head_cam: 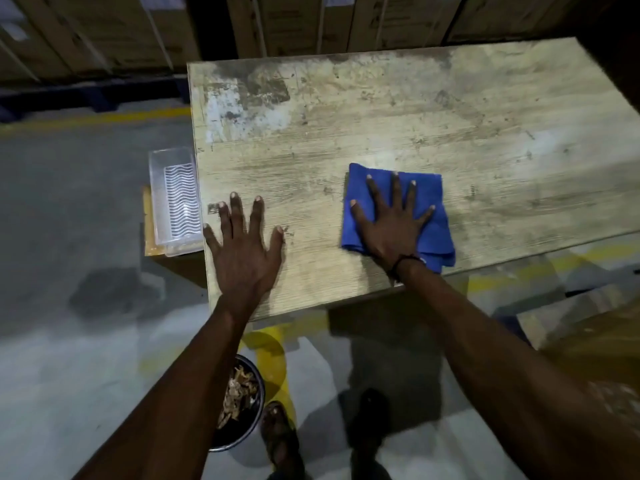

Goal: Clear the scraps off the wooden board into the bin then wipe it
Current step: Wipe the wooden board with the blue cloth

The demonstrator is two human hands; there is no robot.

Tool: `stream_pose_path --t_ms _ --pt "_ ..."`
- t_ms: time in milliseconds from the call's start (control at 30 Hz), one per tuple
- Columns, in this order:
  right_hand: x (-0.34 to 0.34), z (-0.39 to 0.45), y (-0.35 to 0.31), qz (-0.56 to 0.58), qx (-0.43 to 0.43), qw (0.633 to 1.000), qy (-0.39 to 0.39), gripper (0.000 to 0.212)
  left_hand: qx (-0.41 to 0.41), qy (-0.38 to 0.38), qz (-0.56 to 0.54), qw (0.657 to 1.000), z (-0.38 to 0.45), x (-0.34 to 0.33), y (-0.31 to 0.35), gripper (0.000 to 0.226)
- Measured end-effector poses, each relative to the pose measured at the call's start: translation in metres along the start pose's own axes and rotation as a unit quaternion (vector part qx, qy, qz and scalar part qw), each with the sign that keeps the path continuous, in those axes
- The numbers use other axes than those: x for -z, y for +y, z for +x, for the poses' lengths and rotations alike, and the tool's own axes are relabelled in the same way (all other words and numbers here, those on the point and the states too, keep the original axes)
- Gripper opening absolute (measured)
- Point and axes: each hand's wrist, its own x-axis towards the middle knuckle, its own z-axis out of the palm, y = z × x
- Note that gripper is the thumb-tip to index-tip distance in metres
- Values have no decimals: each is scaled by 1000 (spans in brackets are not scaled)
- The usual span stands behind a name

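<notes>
So off the left edge of the wooden board point(381, 126) there's a clear plastic tray point(175, 199) sitting lower down. On the board near that same edge, the left hand point(242, 251) lies flat, fingers spread, holding nothing. Below the board's near edge, on the floor, the bin point(239, 403) has brown scraps point(237, 393) in it. Further right on the board, the right hand point(391, 223) presses flat on a blue cloth point(429, 223), fingers splayed.

far board point(450, 109) bare | clear tray point(175, 199) beside left edge
</notes>
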Motion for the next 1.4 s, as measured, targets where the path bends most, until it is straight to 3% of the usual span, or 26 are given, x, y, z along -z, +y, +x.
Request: stream_pose_path --t_ms 233,433,533,600,700,767,933,1033,1100,1233,1300,1400 --pt "-21 -98 -59 -43 165 985 8 69 -11 -3 -2 1000 4 -5 -5 72" --pt "-9 22 -32 -25 29 999 20 71 -31 -28 -20 999 78 0 -19 73" --pt "-17 48 -52 -2 -35 999 23 72 -30 -37 -24 999 127 1 -27 73" --pt "-23 26 -79 -22 16 999 33 72 -29 -42 -21 998 154 4 -29 72" --pt "-30 -29 -101 -37 170 985 10 69 -33 -31 -17 999 175 4 -30 71" --pt "-27 -25 -91 -28 198 980 4 67 -34 -11 -16 999 177 2 -29 71" --pt "-10 88 -51 -31 33 999 26 70 -29 -16 -16 999 178 2 -28 71" --pt "-13 124 -65 11 -50 998 23 70 -35 -28 -22 999 195 1 -26 71" --pt "-18 120 -89 5 -4 1000 16 71 -31 -32 -24 999 217 1 -25 70" --pt "-23 103 -96 -16 182 983 -13 68 -22 -15 -24 999 258 0 -26 67" --pt "-17 130 -77 -18 184 983 -10 68 -19 -2 -21 1000 266 -2 -27 66" --pt "-6 193 -55 -24 91 996 2 70 -23 26 -13 999 261 -1 -24 66"
